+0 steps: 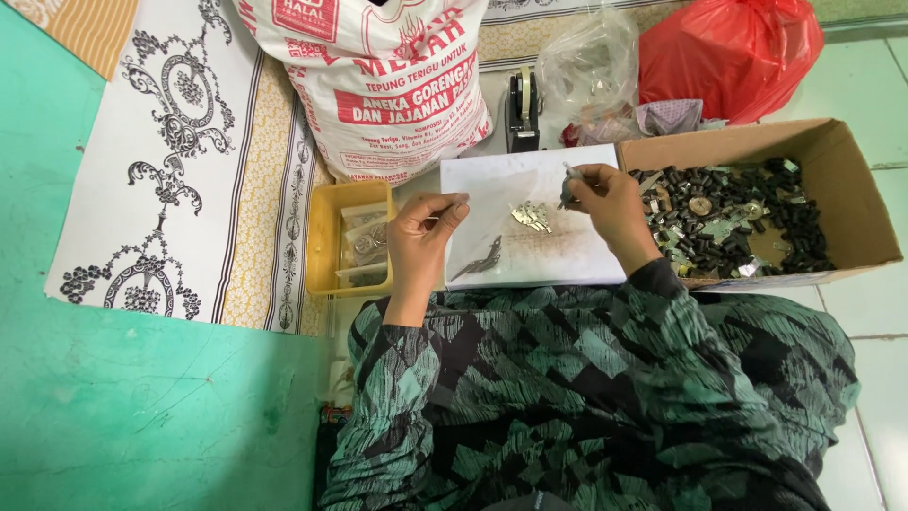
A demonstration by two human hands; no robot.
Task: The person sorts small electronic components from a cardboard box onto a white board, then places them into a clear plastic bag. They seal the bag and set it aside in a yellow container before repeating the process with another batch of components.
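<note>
On the tiled floor (pixel 875 322) lie a patterned mat (pixel 180 142), a cardboard box (pixel 832 151) and a yellow tray (pixel 326 237).

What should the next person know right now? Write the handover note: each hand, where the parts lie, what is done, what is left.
Left hand: pinches a small clear plastic bag over the white sheet.
Right hand: holds a small dark metal part at its fingertips.
Parts: a silver pile and a dark pile lie on the sheet; the cardboard box at right holds many black pieces.
Done: some filled little bags sit in the yellow tray.
Left: the piles and the box's pieces remain loose.
</note>
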